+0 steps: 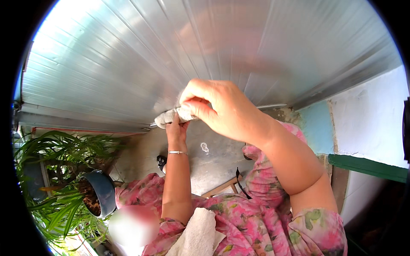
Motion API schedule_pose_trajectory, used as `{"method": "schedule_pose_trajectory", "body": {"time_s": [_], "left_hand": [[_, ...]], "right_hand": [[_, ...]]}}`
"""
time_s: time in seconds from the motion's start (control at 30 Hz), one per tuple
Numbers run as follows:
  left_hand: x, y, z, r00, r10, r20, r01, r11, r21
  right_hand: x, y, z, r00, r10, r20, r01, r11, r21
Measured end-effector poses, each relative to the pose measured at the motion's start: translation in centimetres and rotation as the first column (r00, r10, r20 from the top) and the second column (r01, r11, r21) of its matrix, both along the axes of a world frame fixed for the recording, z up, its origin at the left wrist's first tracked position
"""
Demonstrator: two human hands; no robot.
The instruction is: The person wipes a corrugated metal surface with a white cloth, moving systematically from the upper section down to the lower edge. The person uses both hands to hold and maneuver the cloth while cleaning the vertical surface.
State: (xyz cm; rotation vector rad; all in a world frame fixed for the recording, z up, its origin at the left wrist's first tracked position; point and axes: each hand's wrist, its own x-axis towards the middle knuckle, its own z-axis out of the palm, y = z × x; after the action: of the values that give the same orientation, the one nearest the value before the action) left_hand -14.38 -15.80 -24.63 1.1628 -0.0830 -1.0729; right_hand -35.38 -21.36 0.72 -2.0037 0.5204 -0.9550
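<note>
Pale grey cloth, bunched into a narrow length, is located in front of the ribbed metal panel, between the person's two hands. Left hand: grasping the cloth from below, thumb raised along its near side; a thin bracelet encircles the wrist. Right hand: fingers curled over, thumb and forefinger pinching the right end of the cloth. The right arm is bent, elbow out to the side. Whether the cloth touches the panel cannot be determined from this angle, as the curled hand covers part of it.

The person wears a pink floral garment; a white towel lies over its front. Below is a grey concrete floor bearing a pale mark, with a dark sandal beyond the left forearm. To the left, long-leaved plants stand about a dark blue pot. To the right, a green ledge runs along a white wall.
</note>
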Motion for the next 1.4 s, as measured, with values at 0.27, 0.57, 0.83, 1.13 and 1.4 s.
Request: {"method": "schedule_pose_trajectory", "body": {"time_s": [0.27,0.57,0.83,1.13,1.4], "left_hand": [[-0.3,0.3,20.2,0.911,0.185,0.369,-0.027,0.92,-0.392],[-0.8,-1.3,31.0,0.706,0.443,0.553,-0.101,0.835,-0.54],[-2.0,-0.2,17.2,0.798,0.248,0.549,-0.114,0.957,-0.266],[-1.6,-1.0,3.2,0.891,-0.07,0.449,-0.014,0.983,0.181],[-1.6,-2.6,-8.4,0.986,-0.125,0.112,0.071,0.917,0.392]], "right_hand": [[-0.3,-0.6,0.0,0.997,-0.07,-0.016,0.071,0.997,0.036],[-1.3,-0.9,0.6,0.995,-0.098,0.017,0.096,0.989,0.109],[-1.7,-0.2,1.6,0.995,-0.081,0.058,0.077,0.994,0.074],[-1.2,0.6,1.5,0.999,0.004,0.036,-0.003,1.0,-0.014],[-1.2,0.1,1.1,1.0,0.0,-0.016,0.0,1.0,-0.009]]}}
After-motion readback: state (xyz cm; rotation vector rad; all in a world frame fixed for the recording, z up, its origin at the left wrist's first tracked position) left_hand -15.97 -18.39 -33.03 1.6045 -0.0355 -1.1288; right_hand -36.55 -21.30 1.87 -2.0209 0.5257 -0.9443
